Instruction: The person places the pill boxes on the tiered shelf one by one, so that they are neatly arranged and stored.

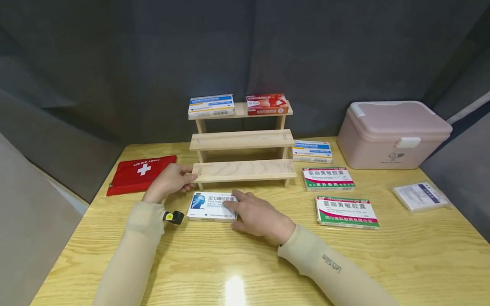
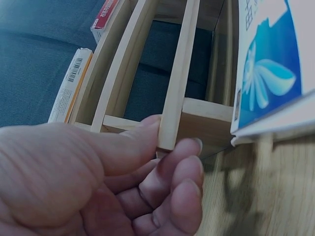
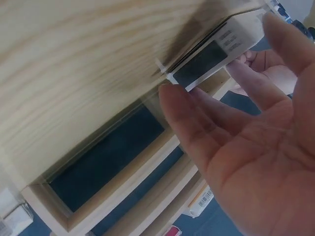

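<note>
The left hand [image 1: 171, 180] pinches the rack [image 1: 245, 170] at near left, likely steadying it; whether the right hand [image 1: 261, 216] grips the white box [image 1: 209, 208] I can't tell.

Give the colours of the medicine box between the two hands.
The medicine box is mostly white, with a blue picture panel; best seen in the head view.

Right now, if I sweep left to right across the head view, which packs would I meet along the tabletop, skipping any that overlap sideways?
Red first aid kit pouch → white capsule box with a blue head picture → nearer green-and-pink capsule box → flat white-and-purple packet.
</note>
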### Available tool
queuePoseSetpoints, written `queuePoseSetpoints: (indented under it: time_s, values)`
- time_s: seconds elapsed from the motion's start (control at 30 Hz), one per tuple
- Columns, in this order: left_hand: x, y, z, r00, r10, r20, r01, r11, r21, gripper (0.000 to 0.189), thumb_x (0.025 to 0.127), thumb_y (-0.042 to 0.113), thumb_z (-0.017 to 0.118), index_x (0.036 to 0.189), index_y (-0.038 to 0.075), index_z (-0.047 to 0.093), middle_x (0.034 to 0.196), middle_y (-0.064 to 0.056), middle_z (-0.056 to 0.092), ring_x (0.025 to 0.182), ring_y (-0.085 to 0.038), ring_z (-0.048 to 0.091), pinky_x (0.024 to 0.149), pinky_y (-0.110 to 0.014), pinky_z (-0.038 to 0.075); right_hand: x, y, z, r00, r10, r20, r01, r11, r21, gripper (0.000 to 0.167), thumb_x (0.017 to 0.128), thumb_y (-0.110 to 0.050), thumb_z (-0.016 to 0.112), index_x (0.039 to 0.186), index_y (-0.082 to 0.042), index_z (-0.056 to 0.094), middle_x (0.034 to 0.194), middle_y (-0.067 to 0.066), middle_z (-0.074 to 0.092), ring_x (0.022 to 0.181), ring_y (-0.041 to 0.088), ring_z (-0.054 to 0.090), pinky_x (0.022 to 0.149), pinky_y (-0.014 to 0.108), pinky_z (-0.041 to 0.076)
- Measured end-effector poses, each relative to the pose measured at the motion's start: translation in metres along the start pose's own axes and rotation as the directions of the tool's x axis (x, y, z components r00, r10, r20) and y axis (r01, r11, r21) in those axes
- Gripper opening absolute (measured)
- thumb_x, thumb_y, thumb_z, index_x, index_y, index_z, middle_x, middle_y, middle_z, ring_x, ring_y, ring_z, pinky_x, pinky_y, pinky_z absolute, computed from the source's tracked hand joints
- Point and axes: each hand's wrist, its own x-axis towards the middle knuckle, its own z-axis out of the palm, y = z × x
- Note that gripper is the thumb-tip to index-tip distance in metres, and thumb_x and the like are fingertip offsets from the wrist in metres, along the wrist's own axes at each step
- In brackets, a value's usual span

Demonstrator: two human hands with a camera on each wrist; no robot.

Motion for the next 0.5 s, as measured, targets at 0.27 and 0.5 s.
queuePoseSetpoints:
  time_s: [0.27, 0.5]
  values:
    - [-0.0006, -0.0011, -0.001, 1.0, 0.003, 0.002, -0.003, 1.0, -0.009, 0.036, 0.095, 0.021, 0.069, 0.124, 0.001, 0.063, 0.094, -0.018, 0.067, 0.081, -0.033, 0.064, 0.076, -0.035, 0.057, 0.0015, -0.0011, 0.0005, 0.996, -0.009, -0.087, 0.009, 1.0, 0.001, 0.048, 0.085, -0.02, 0.078, 0.13, -0.012, 0.062, 0.126, 0.016, 0.056, 0.101, 0.024, 0.058, 0.088, 0.039, 0.051]
    - [-0.0012, 0.0007, 0.0011, 1.0, -0.011, -0.002, 0.01, 1.0, -0.013, 0.033, 0.095, 0.019, 0.068, 0.123, 0.001, 0.064, 0.095, -0.021, 0.067, 0.079, -0.032, 0.063, 0.073, -0.033, 0.057, -0.0012, 0.0054, -0.0054, 0.998, 0.055, -0.011, -0.053, 0.99, 0.133, 0.062, 0.075, -0.013, 0.082, 0.132, -0.012, 0.057, 0.114, 0.009, 0.049, 0.089, 0.017, 0.051, 0.08, 0.029, 0.048]
